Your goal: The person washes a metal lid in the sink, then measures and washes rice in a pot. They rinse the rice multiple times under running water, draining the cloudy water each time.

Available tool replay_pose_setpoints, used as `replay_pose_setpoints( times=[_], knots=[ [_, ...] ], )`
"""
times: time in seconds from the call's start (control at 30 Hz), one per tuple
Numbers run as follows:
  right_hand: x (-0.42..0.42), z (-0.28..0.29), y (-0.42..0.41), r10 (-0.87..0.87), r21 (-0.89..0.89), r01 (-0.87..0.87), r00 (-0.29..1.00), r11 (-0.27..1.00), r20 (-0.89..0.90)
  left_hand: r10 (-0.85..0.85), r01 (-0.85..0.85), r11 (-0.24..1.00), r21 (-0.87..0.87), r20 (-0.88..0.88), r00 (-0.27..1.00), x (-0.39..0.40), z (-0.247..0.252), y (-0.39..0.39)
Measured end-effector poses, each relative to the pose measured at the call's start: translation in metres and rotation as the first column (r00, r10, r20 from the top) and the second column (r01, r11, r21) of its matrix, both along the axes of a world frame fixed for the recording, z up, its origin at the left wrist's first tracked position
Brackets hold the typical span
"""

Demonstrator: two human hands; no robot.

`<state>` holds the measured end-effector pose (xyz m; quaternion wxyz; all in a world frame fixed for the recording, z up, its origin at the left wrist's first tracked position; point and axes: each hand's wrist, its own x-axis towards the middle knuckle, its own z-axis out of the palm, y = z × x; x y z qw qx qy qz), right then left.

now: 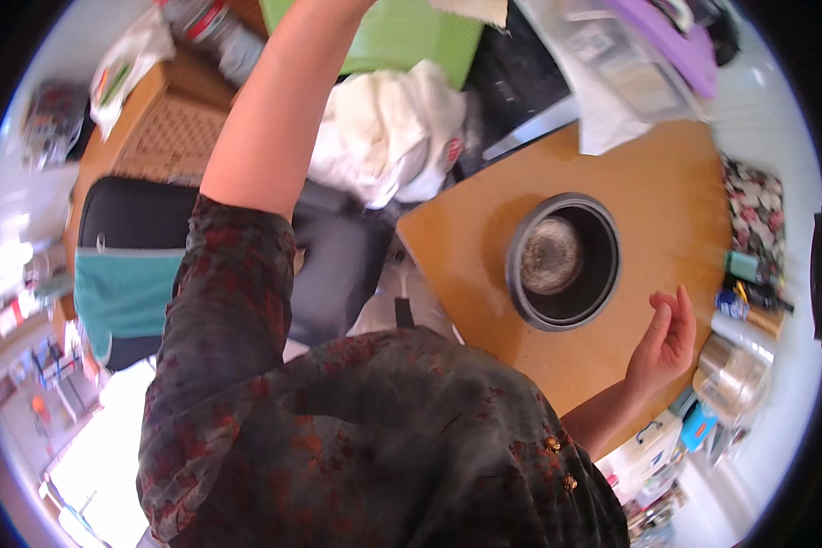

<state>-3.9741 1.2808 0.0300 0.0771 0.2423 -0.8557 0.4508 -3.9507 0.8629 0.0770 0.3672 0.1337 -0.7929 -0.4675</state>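
Note:
On the wooden table (678,198) stands a dark round cooking pot (603,267), its mouth tilted towards me in this view. Whitish, speckled matter (551,255) covers its bottom; I cannot tell what it is. My right hand (664,339) hovers over the table to the right of the pot, apart from it. Nothing shows in its fingers, which are loosely bent with the thumb apart. My left arm (267,116) reaches up past the top edge, so the left hand is out of view. Beside that forearm lies a crumpled whitish cloth bag (383,130) with red marking.
A green mesh-like surface (418,48) lies beyond the bag. A black chair (133,212) draped with a teal cloth (130,288) is at left, near a large plastic bottle (226,44). A translucent container (616,65) and a purple plastic item (664,34) occupy the far right. A metal pot (733,377) stands at right.

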Motion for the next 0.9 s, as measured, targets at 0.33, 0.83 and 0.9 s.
replay_pose_setpoints(
  times=[0.33,0.83,0.9],
  knots=[
    [0.026,-0.017,-0.062,0.327,-0.069,-0.32,0.937,0.945,0.127,0.223,-0.348,0.909,0.229,0.436,0.872,0.234,-0.075,-0.004],
    [0.067,-0.132,-0.301,0.724,0.421,-0.792,0.592,0.441,0.355,0.038,-0.367,0.827,0.426,0.609,0.792,0.351,-0.21,0.092],
    [0.063,-0.166,-0.334,0.775,0.687,-0.71,0.518,0.154,0.361,0.056,-0.321,0.912,0.253,0.7,0.712,0.346,-0.208,0.1]
  ],
)
